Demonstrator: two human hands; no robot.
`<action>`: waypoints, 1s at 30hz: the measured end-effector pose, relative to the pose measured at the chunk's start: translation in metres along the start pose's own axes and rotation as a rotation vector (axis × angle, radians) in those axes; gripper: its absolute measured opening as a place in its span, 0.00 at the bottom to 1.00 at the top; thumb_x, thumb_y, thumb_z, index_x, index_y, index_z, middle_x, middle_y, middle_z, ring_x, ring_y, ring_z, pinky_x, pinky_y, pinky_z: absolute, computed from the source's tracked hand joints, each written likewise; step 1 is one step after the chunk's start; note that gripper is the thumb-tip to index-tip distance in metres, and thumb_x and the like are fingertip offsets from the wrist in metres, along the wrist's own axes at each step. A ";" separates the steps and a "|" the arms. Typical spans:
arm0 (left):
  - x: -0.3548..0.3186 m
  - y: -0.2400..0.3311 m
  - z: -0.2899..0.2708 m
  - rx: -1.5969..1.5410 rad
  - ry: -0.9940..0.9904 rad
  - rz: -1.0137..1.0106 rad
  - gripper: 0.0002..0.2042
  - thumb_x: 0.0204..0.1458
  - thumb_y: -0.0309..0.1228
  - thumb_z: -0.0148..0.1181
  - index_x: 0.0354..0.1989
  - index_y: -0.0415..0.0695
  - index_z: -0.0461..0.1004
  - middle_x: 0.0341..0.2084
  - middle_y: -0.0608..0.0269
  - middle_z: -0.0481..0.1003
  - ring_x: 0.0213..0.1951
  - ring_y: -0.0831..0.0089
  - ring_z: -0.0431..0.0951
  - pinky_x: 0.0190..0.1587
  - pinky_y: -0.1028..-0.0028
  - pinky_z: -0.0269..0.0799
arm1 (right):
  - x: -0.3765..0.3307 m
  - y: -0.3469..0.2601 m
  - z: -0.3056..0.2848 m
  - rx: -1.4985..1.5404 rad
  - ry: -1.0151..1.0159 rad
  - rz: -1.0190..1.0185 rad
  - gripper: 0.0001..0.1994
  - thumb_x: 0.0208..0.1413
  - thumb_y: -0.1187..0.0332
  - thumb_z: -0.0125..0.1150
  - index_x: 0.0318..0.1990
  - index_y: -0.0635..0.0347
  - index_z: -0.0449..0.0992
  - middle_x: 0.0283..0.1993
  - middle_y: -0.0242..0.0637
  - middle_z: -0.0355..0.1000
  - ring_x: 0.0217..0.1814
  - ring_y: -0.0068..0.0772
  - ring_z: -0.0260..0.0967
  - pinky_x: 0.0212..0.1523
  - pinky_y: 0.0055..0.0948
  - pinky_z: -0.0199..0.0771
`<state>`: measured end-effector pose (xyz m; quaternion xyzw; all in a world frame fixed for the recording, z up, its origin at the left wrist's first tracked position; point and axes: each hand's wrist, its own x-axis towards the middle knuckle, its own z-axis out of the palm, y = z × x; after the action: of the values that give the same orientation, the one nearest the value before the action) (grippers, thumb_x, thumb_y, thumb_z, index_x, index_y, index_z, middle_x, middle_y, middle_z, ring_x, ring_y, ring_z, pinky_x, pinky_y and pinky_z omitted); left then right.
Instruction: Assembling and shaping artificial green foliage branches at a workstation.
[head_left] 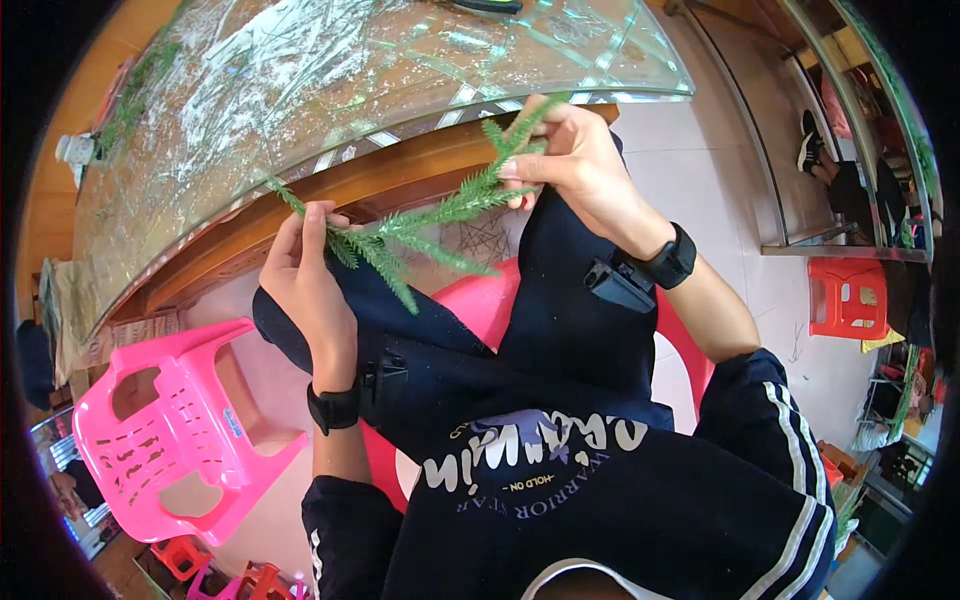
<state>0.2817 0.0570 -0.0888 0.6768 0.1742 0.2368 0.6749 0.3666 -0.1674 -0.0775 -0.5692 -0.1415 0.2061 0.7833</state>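
Note:
A green pine branch [445, 212] with several needled side twigs stretches between my hands, above my lap and just off the table's near edge. My left hand [308, 285] pinches its left end between thumb and fingertips. Some twigs hang down beside that hand. Farther right and higher, my right hand [580, 160] is closed round the other end with thumb and forefinger. Green tips poke out past those fingers. Each wrist wears a black band with a small black device attached.
Ahead stands a wooden table with a glass top [420, 75], strewn with white powder and green bits. A dark-handled tool [490, 6] lies at its far side. A pink plastic chair [185, 430] is at my left, a red stool [848, 298] at the right, near a glass-fronted cabinet [740, 120].

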 end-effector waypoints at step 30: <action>-0.010 -0.002 0.006 -0.945 -0.794 -0.351 0.16 0.58 0.40 0.41 0.32 0.37 0.67 0.13 0.69 0.61 0.21 0.73 0.67 0.45 0.69 0.62 | -0.011 0.003 0.025 0.183 -0.137 -0.138 0.15 0.53 0.60 0.55 0.37 0.65 0.68 0.37 0.40 0.69 0.40 0.27 0.65 0.45 0.27 0.61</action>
<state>0.2769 0.0462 -0.0918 0.3038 -0.1038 -0.0945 0.9423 0.3458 -0.1513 -0.0721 -0.4689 -0.2140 0.2024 0.8327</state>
